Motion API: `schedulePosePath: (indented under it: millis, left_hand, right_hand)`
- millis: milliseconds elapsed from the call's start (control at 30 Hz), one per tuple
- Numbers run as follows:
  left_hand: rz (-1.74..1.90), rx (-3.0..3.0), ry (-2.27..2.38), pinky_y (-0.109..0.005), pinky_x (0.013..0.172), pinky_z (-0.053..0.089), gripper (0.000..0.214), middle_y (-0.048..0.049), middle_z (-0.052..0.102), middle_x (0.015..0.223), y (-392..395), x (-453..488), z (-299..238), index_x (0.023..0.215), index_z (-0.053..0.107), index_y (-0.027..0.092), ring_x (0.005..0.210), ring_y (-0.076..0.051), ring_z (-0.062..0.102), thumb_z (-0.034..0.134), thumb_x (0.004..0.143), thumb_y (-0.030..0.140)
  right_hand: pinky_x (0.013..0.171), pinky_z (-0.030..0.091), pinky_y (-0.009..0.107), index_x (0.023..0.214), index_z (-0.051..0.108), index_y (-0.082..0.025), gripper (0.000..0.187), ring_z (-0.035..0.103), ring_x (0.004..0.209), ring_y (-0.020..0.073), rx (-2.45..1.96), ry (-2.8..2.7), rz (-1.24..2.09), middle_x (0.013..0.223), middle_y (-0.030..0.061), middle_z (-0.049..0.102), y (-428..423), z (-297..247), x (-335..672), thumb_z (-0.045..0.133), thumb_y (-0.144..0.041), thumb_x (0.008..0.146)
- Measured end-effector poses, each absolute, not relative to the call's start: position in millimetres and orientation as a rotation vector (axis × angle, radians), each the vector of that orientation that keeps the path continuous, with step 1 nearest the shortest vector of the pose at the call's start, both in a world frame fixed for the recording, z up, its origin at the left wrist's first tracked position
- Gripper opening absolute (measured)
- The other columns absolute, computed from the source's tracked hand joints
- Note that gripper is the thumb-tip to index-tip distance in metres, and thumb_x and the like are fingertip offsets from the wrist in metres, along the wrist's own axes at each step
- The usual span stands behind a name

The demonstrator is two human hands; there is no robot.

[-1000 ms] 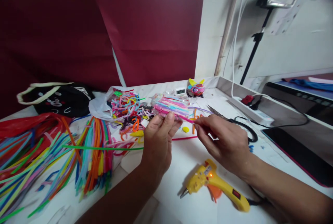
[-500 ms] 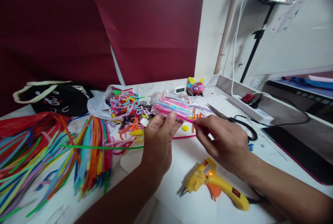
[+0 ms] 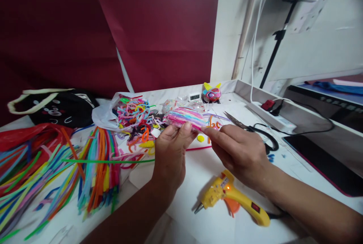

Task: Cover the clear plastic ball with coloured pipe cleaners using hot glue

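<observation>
My left hand is closed on a small oval bundle of pink, blue and yellow pipe cleaners, held above the white table. My right hand pinches the bundle's right end with thumb and forefinger pressed together. A yellow hot glue gun lies on the table just below my right hand, its small light lit. Black-handled scissors lie behind my right hand.
Long pipe cleaners in many colours lie spread at the left, partly on a red bag. A heap of short offcuts sits behind my hands. A black bear-face bag, a small digital clock, a finished colourful figure and a power strip stand further back.
My right hand has moved left along the pink end, so its fingertips now press against the bundle. The view has drifted slightly; my left hand keeps its hold.
</observation>
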State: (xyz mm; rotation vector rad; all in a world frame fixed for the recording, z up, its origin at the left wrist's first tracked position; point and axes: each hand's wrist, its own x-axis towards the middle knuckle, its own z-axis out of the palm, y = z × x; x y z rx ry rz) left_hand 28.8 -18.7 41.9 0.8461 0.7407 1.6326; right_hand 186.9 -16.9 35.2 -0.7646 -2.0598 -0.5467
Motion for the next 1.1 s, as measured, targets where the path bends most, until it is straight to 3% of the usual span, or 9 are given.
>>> schedulePosePath:
  millis: [433,867,1100]
  left_hand:
    - [1.618,0.858,0.750,-0.036,0.085,0.057,0.012,-0.0020,0.068,0.078,-21.2,29.3,44.0,0.082,0.067,0.013,0.081,-0.016,0.068,0.074,0.078,0.022]
    - [1.607,0.766,0.795,-0.030,0.074,0.056,0.017,-0.0006,0.063,0.070,-17.4,31.4,40.1,0.071,0.058,0.013,0.068,-0.011,0.062,0.072,0.077,0.019]
    - [1.605,0.750,0.793,-0.032,0.076,0.057,0.015,-0.0011,0.065,0.069,-17.9,31.1,41.0,0.073,0.059,0.012,0.068,-0.012,0.064,0.073,0.075,0.018]
  right_hand:
    - [0.051,0.028,0.028,0.123,0.060,-0.017,0.031,0.043,0.057,0.0119,-0.782,-2.135,-0.701,0.065,-0.0010,0.053,-14.5,36.1,188.1,0.043,-0.011,0.098]
    - [0.053,0.029,0.031,0.122,0.062,-0.010,0.034,0.043,0.060,0.0160,-0.799,-2.219,-0.770,0.069,0.0017,0.054,-20.8,38.0,183.3,0.040,-0.007,0.097]
    - [0.054,0.030,0.030,0.120,0.064,-0.009,0.034,0.045,0.061,0.0165,-0.790,-2.235,-0.727,0.070,0.0022,0.055,-22.2,40.4,182.8,0.040,-0.005,0.096]
